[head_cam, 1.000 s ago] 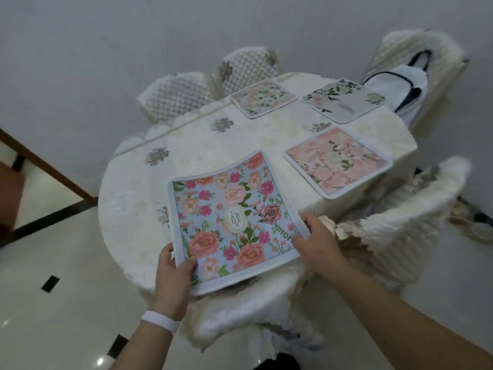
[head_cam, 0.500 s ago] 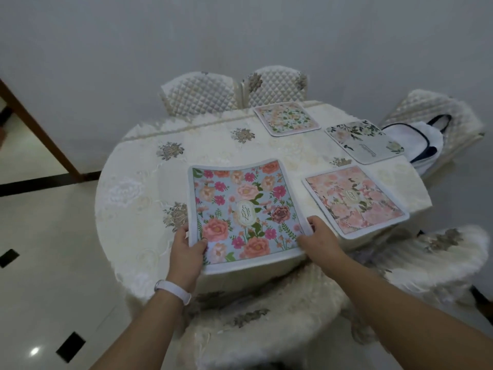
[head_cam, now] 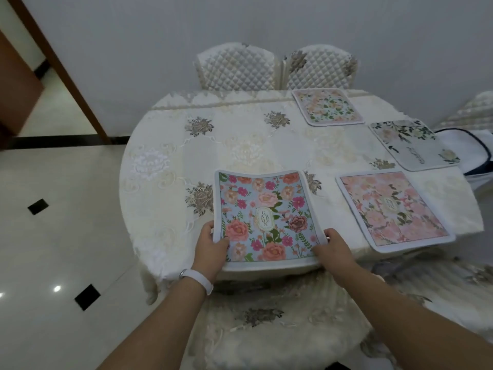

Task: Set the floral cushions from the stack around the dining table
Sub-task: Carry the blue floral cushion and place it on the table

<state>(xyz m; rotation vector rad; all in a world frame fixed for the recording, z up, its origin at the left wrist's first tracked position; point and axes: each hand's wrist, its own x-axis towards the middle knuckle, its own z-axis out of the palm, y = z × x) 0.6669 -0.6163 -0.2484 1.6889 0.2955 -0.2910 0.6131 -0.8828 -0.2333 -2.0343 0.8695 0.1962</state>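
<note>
A blue floral cushion [head_cam: 266,214] with pink and orange flowers lies at the near edge of the dining table [head_cam: 240,145]. My left hand [head_cam: 212,245] grips its near left corner and my right hand [head_cam: 332,247] grips its near right corner. To its right a pink floral cushion [head_cam: 394,209] lies flat. Farther back at the right are a white cushion with green leaves [head_cam: 414,144] and a pale floral cushion [head_cam: 326,106]. No stack of cushions is in view.
Two quilted chair backs [head_cam: 274,68] stand against the wall behind the table. A covered chair seat [head_cam: 266,316] is just below my arms. A white bag with dark trim [head_cam: 477,153] sits on a chair at the far right. Tiled floor [head_cam: 61,236] opens to the left.
My view has swung left and squared up to the table. The blue cushion has settled lower and flatter at the near edge, both hands still on its corners.
</note>
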